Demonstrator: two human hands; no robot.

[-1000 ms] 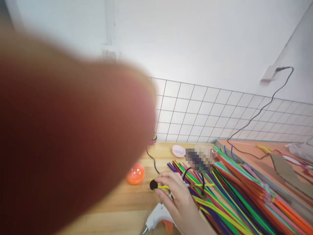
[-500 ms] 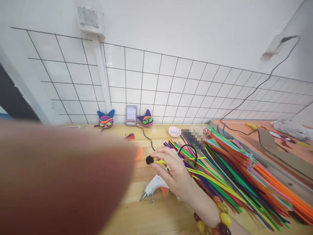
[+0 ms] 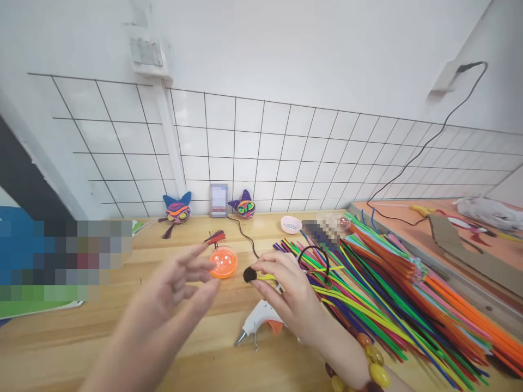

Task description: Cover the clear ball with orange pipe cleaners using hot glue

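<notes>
Black pompom (image 3: pixel 249 274) stays pinched in right hand (image 3: pixel 288 296); left hand (image 3: pixel 174 302), seemingly empty, has dropped clear.

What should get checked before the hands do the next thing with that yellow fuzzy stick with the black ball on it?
1. Right hand grips the yellow pipe cleaner: ok, pinched between thumb and fingers.
2. Black pom-pom sits on the pipe cleaner's tip: ok by the look of it; whether it is glued, cannot tell.
3. Left hand is free: ok, open, holding nothing, just short of the pom-pom.
4. Glue gun is within reach: ok, lying on the table below the right hand.
5. Glue gun is hot: cannot tell.
6. Orange capsule ball is out of the way: not ok, right behind the left fingertips.
</notes>
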